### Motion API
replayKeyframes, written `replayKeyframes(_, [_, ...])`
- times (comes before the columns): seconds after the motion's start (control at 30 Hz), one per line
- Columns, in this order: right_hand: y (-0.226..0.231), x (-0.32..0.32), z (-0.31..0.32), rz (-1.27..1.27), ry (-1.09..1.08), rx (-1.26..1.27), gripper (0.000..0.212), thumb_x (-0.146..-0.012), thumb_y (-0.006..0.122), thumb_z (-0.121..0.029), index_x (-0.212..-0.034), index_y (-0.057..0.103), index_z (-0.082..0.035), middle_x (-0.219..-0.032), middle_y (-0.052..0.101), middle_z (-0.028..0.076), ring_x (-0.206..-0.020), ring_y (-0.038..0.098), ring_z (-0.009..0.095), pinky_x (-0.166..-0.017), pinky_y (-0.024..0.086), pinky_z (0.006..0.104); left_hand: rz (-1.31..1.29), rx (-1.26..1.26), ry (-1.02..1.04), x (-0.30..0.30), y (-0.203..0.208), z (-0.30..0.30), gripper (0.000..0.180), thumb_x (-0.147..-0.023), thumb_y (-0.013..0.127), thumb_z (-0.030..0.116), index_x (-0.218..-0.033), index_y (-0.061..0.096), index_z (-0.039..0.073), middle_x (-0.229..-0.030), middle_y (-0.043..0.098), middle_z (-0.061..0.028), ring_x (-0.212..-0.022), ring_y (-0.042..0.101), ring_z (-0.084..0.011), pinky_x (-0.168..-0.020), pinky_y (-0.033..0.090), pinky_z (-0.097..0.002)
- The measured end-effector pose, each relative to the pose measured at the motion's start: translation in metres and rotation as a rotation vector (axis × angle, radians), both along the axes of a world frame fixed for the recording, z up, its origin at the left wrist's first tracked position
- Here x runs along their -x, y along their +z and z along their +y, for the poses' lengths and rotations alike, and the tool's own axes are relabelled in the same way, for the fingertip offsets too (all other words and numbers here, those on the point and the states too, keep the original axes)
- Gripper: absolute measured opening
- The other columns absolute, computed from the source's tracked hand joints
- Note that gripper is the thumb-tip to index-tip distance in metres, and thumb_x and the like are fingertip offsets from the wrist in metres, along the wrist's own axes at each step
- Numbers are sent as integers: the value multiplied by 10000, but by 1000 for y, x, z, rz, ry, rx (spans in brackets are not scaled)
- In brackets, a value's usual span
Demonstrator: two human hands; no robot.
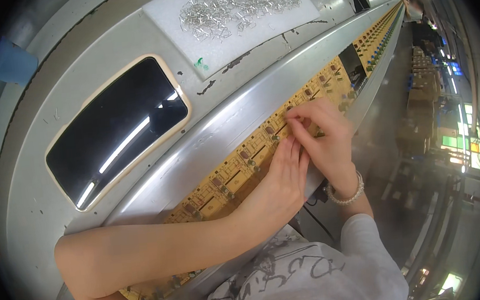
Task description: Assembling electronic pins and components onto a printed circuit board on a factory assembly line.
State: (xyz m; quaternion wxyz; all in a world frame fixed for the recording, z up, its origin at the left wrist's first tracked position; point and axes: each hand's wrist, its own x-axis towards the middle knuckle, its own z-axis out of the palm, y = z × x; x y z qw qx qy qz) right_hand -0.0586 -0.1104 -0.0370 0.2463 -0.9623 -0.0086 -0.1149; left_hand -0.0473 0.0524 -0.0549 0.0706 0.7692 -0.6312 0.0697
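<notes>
A long row of tan circuit boards (236,180) with small components runs diagonally along a metal rail. My right hand (329,133) is over the boards, thumb and index finger pinched together near a board's surface. Whatever lies between those fingertips is too small to make out. Just nearer to me, my left hand (284,181) has its fingers drawn together, their tips at the board edge beside the right hand. Its fingertips are partly hidden, so anything held there cannot be seen. Many small bent metal wire pieces (239,6) lie heaped on a white foam sheet (185,46).
A phone (121,129) with a dark screen and pale case rests on the grey metal bench, left of the rail. A blue object (12,62) stands at the far left. Stacked cartons (422,91) are in the aisle to the right.
</notes>
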Motion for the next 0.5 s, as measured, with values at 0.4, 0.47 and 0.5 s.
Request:
replayKeyframes(0.4, [-4, -2, 16, -149, 5, 257, 137, -718, 712, -14, -829, 659, -75, -750, 601, 27, -726, 571, 197, -797, 389, 346, -120, -56, 9, 3, -1, 10, 695, -931, 437, 496, -1207, 528, -135, -1209, 560, -300, -1222, 491, -400, -1120, 255, -498])
replayKeyframes(0.47, [1, -3, 13, -97, -68, 256, 141, -715, 706, -10, -823, 640, -72, -749, 600, 30, -729, 577, 206, -808, 378, 348, -123, -47, -9, 0, -2, 1, 694, -929, 439, 498, -1201, 532, -134, -1196, 568, -298, -1215, 499, -397, -1121, 254, -498])
replayKeyframes(0.5, [2, -4, 11, -90, -75, 264, 141, -715, 706, -10, -823, 640, -72, -749, 600, 30, -729, 577, 206, -808, 378, 348, -124, -28, -19, -1, -3, -3, 689, -926, 446, 497, -1190, 540, -133, -1182, 580, -288, -1202, 512, -388, -1121, 260, -497])
